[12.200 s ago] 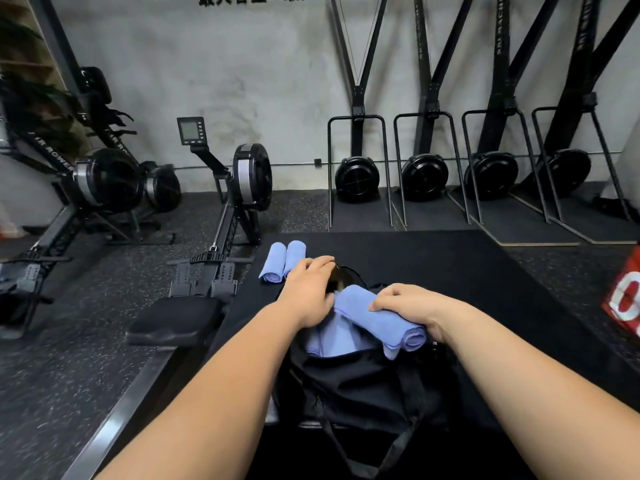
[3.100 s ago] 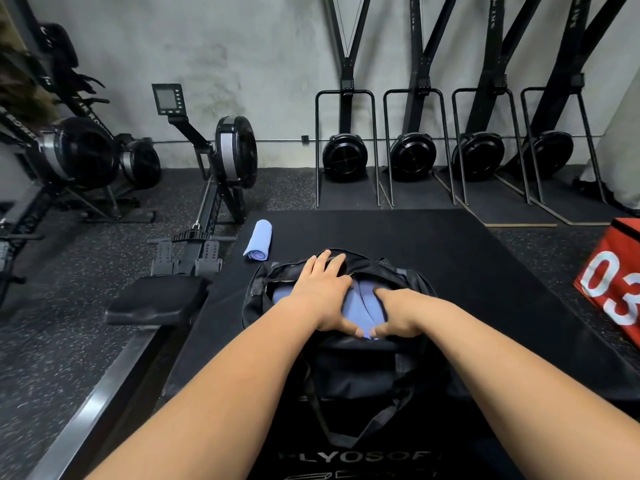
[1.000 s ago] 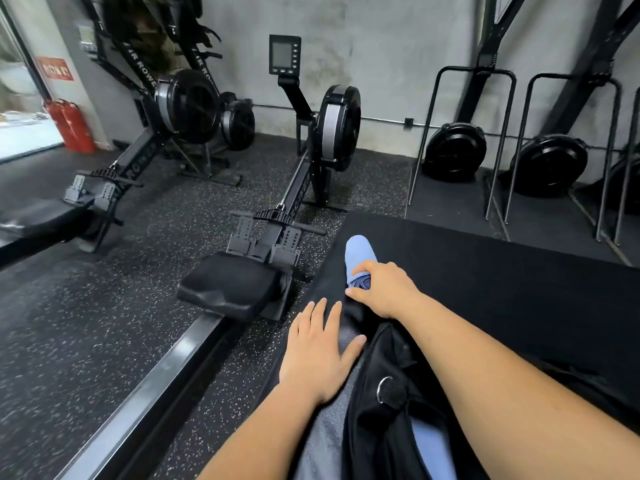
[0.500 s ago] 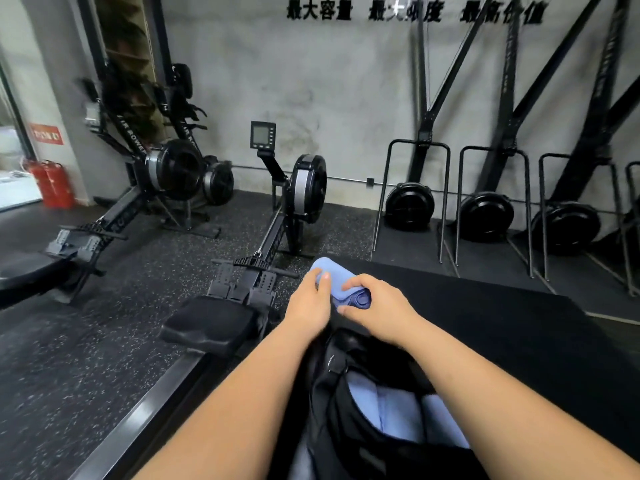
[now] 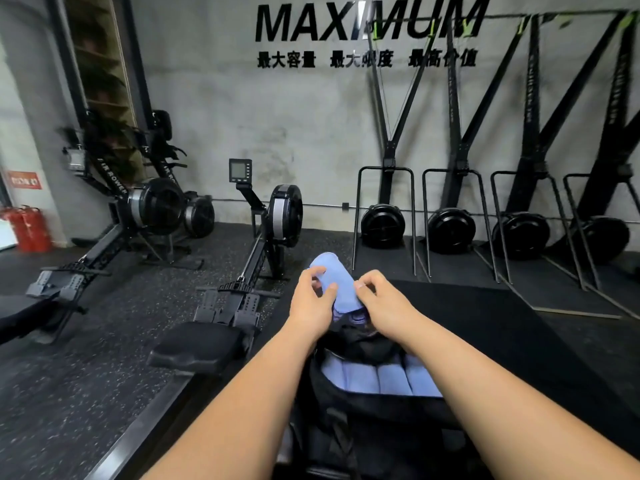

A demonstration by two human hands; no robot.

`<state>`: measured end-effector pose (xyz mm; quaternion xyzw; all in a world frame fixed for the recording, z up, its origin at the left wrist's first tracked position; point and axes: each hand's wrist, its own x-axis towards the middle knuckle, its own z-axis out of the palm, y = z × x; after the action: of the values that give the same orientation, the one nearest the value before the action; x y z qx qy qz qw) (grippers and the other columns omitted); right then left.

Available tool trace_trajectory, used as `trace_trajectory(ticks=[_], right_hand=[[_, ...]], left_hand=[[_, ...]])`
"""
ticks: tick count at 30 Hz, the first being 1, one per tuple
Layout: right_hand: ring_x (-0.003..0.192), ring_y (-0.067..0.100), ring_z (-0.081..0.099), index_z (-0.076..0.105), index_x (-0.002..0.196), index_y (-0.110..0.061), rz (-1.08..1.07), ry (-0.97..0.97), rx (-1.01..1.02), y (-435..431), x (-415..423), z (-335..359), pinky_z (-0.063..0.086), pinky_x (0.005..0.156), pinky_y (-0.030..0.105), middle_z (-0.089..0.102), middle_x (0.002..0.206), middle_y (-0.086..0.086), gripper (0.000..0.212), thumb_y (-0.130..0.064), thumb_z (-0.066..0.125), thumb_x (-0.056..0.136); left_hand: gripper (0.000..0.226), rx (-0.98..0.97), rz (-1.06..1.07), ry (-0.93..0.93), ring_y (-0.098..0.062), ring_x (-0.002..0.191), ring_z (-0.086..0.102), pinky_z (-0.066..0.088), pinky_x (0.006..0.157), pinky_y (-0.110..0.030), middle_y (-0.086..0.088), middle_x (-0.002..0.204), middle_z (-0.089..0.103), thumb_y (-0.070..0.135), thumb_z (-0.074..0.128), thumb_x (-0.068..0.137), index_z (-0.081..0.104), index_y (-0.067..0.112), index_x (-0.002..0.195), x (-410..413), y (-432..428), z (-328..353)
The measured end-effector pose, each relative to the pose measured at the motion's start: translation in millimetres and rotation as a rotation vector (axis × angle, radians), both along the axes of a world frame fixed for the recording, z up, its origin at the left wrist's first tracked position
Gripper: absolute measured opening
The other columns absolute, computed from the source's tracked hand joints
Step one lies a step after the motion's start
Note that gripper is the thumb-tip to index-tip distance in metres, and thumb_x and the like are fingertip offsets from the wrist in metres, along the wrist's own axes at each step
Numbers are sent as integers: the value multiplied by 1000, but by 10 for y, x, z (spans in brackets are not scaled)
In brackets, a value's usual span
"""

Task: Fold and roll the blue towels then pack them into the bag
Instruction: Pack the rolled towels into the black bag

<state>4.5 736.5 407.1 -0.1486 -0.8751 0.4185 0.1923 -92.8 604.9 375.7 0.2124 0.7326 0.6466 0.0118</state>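
Blue cloth, rolled into a snug cylinder, is held between my two hands just below the centre of the frame. This rolled towel point(image 5: 341, 289) tilts with its rounded end pointing to the upper left. My left hand point(image 5: 311, 303) grasps its left side, the fingers point(image 5: 316, 271) curled over the top and the thumb pressed against the front. My right hand point(image 5: 381, 304) takes the right side, its fingers point(image 5: 372, 277) bent and pinching the roll's edge. Both forearms reach in from the bottom of the frame.

Directly under my hands in the picture, at lower centre, lies the black bag point(image 5: 367, 420) with its mouth open. Inside it the packed towels point(image 5: 391, 379) lie side by side as a row of blue rolls. The lower end of the roll I hold meets the dark upper edge of the bag; I cannot tell whether it touches it.

The bag rests on a black mat point(image 5: 519, 334) that runs off to the right. To the left of centre a rowing machine point(image 5: 273, 223) stands on the speckled floor, its seat point(image 5: 201, 348) beside my left forearm. Black flywheel machines point(image 5: 450, 230) line the grey wall at right, under the lettering MAXIMUM point(image 5: 370, 19) at the top. Red extinguishers point(image 5: 27, 230) stand at the far left edge.
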Motion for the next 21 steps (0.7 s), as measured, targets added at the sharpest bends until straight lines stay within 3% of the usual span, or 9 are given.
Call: trace_trajectory(ticks=[2,4,7,11,13,15,18,21], right_hand=[[89,20,62,54,115,-28,-52,-5,-47,44,122,37,51,79,37,66,99,0,15,-39,53,105],[100,20,65,52,125,-33,-64,-22,-102,83,242,21,52,88,37,67,110,2,27,-38,61,100],[107,19,68,53,130,-38,-55,-30,-217,150,423,-20,53,86,32,67,118,4,42,-37,73,93],[91,17,76,60,123,-43,-78,-71,-313,283,653,-126,60,85,37,78,98,4,46,-29,83,85],[89,18,75,63,122,-42,-115,-87,-293,346,735,-173,60,79,34,77,98,4,44,-24,80,85],[89,18,71,64,119,-42,-158,-83,-286,394,816,-180,54,69,30,73,102,4,39,-22,73,87],[87,22,70,65,112,-45,-200,-63,-330,490,899,-201,52,64,29,71,105,4,35,-21,66,87],[88,27,70,64,112,-50,-238,-61,-351,581,956,-190,53,57,32,69,106,2,38,-21,59,88]], left_hand=[[34,-4,-78,23,-17,110,62,51,99,-34,-1,121,62,20,70,97,58,32,126,145,8,4],[36,-8,-174,36,-14,100,63,53,89,-30,1,120,61,19,74,96,60,30,127,311,28,-16],[34,-44,-265,25,-13,85,63,56,78,-29,1,124,59,18,72,98,59,29,127,441,67,-74],[33,-119,-369,-4,-16,96,71,59,98,-45,0,132,61,13,67,99,56,32,122,491,83,-189],[30,-265,-360,131,-16,109,69,53,105,-46,2,128,63,13,65,97,55,33,117,454,80,-277],[27,-532,-344,388,-19,118,60,48,107,-41,4,127,60,13,64,95,58,33,114,402,46,-359],[24,-895,-355,748,-25,138,44,40,112,-38,4,143,54,18,62,93,72,35,106,325,5,-465],[27,-1113,-393,855,-27,151,30,28,121,-36,6,158,46,27,60,96,77,40,112,235,8,-529]])
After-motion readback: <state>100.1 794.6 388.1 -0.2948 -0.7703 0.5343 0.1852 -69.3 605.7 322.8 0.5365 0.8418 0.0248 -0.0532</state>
